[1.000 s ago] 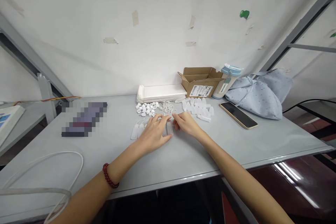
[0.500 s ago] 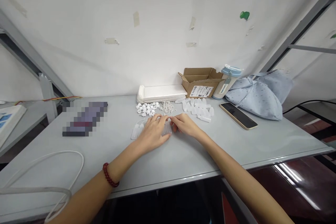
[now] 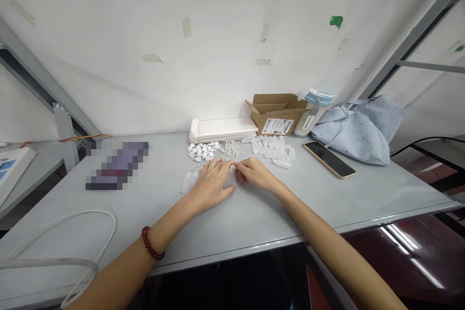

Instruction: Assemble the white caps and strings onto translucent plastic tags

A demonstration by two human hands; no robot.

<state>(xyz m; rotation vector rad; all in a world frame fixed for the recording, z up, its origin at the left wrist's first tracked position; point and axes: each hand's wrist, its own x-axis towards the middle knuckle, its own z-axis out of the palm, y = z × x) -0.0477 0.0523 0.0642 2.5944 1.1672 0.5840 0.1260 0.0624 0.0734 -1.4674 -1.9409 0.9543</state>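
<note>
Beneath the left hand (image 3: pixel 210 184), a row of clear plastic tubes (image 3: pixel 186 183) lies on the bench (image 3: pixel 276 218), long axes pointing away from the person; that hand obstructs its middle. Right hand (image 3: pixel 255 173) bunched beside its far right end. Fingertips nearly meet; grip undeterminable for both. Beyond: white caps (image 3: pixel 204 151), cords (image 3: pixel 230 149).

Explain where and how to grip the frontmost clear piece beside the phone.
Probably pinch the plastic piece across its long sides, near the middle, coming from above and the front: it is long, lies on the table, its front free, other pieces close behind.
</note>
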